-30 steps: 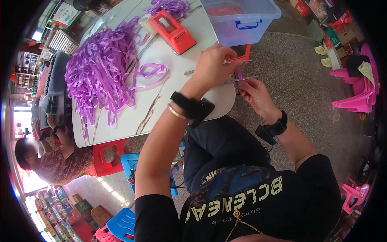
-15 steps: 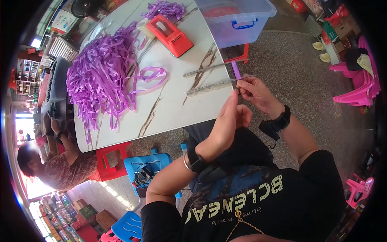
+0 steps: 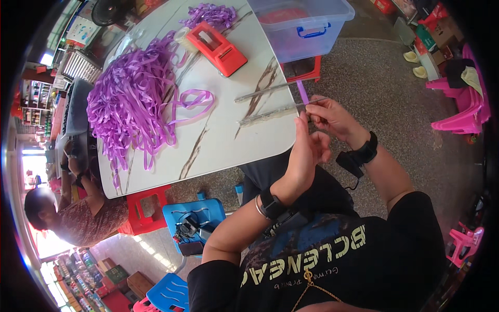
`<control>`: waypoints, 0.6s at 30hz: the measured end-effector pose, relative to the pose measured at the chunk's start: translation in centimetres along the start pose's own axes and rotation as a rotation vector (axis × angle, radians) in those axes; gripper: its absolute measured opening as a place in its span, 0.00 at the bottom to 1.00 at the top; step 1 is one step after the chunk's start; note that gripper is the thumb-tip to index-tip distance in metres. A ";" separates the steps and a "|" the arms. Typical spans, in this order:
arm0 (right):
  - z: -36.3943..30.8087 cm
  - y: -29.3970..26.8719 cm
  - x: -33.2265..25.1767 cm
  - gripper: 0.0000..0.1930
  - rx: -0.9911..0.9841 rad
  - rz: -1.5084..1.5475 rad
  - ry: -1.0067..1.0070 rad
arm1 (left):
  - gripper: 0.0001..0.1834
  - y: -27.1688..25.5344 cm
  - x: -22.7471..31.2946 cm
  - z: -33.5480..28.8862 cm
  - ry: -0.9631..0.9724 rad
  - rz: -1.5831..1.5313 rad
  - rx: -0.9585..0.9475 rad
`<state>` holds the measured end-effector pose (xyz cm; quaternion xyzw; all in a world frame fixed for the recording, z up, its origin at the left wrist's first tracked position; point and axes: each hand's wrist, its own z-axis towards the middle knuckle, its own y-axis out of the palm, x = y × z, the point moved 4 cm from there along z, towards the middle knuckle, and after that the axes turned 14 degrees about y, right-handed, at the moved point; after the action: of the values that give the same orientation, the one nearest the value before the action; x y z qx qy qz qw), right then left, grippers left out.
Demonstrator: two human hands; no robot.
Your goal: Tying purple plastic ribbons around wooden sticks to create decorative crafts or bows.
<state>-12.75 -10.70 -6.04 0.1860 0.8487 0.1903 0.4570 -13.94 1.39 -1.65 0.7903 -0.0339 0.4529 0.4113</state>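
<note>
Two thin metal rods (image 3: 265,115) lie side by side on the table and stick out past its right edge. A short strip of purple ribbon (image 3: 302,92) spans their outer ends. My right hand (image 3: 332,118) is closed at the ribbon's near end, thumb and forefinger pinching it beside the nearer rod. Just below, my left hand (image 3: 306,151) has its thumb and forefinger tips together close to the same rod, the other fingers curled. What lies between those left fingertips is too small to make out.
A big heap of purple ribbon (image 3: 132,99) covers the table's left, with a smaller pile (image 3: 213,16) behind. A red tape dispenser (image 3: 215,49) stands beside a clear plastic bin (image 3: 306,31). Left, a person (image 3: 78,213) sits near a blue stool (image 3: 195,213) carrying small devices.
My left wrist and forearm have shifted to the right, and the left hand has turned more upright. My right hand stays by the ribbon at the rods, nearly unmoved.
</note>
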 end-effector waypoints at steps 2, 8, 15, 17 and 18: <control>-0.1 -0.1 0.0 0.03 0.009 0.006 0.003 | 0.39 -0.1 -0.5 0.6 0.004 -0.110 -0.026; 0.3 -0.4 0.2 0.04 -0.023 0.054 0.004 | 0.31 0.2 0.0 1.1 -0.036 -0.528 -0.011; 0.2 0.3 -0.1 0.07 -0.050 0.102 0.048 | 0.29 0.4 0.5 1.4 0.037 -0.650 -0.035; -0.1 0.5 -0.1 0.07 -0.108 0.112 0.049 | 0.30 0.4 1.0 1.7 0.051 -0.579 -0.014; -0.3 0.7 -0.2 0.07 -0.167 0.120 0.047 | 0.30 0.4 1.0 1.7 0.052 -0.580 -0.011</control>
<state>-12.75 -10.21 -5.37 0.1934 0.8277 0.2918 0.4385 -12.38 0.28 -1.09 0.7529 0.2014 0.3361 0.5288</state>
